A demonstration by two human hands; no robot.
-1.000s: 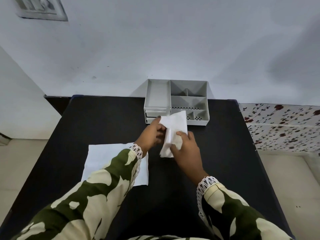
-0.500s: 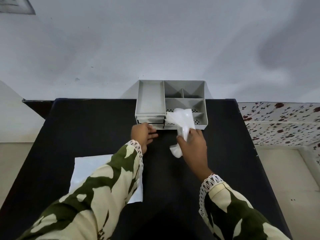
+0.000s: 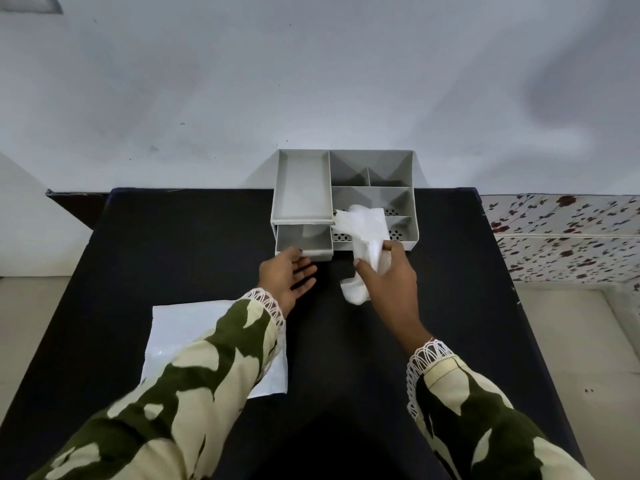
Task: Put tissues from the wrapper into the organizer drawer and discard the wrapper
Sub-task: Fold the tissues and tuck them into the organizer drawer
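A grey organizer (image 3: 372,195) stands at the far edge of the black table, against the wall. Its lower left drawer (image 3: 304,240) is pulled out and looks empty inside. My left hand (image 3: 285,277) rests just in front of the drawer, fingers spread, holding nothing. My right hand (image 3: 388,275) grips a crumpled bunch of white tissues (image 3: 363,233), held in front of the organizer's right side, just right of the drawer. A flat white wrapper (image 3: 180,337) lies on the table near left, partly under my left sleeve.
The black table (image 3: 173,244) spans the view, with a pale wall behind it. A floral-patterned surface (image 3: 568,237) adjoins the table on the right. Bare floor shows beyond both side edges.
The drawer has come out of the organizer, pulled by my left hand, which has since let go and opened. The right hand still holds the tissues near the organizer's front.
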